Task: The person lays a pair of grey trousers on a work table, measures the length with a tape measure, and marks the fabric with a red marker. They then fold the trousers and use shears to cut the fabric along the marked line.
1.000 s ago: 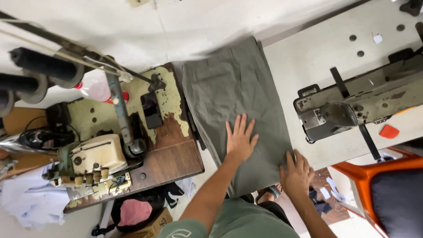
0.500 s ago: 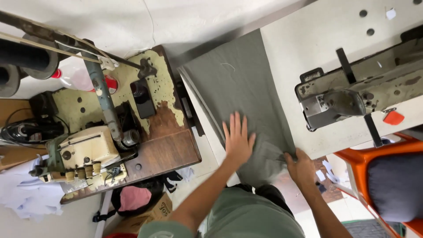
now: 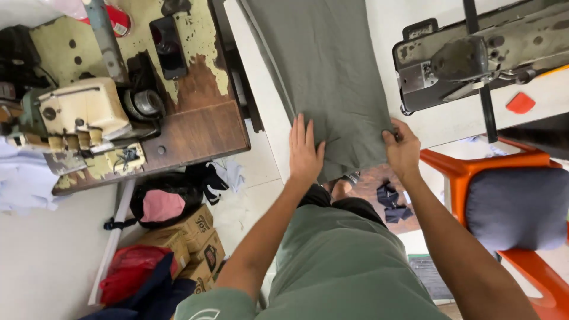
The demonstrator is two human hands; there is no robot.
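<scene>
Head view: looking down at two bare hands on cloth.
Cloth: a grey-green woven fabric panel (image 3: pixel 326 71) lies flat on the white table (image 3: pixel 403 24), its near edge hanging over the table's rim.
Left hand (image 3: pixel 305 151): grip released, palm and fingers spread flat on the fabric's near edge.
Right hand (image 3: pixel 403 151): grip clenched, pinching the fabric's right corner.
Nearby: a grey industrial sewing machine (image 3: pixel 474 56) just right of the fabric; an orange plastic chair (image 3: pixel 468 178) beside the right arm.

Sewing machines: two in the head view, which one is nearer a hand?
The dark grey sewing machine at upper right: its head sits just above the right hand, which pinches the grey-green fabric. The cream machine stands on the worn wooden table, well off to the left.
</scene>
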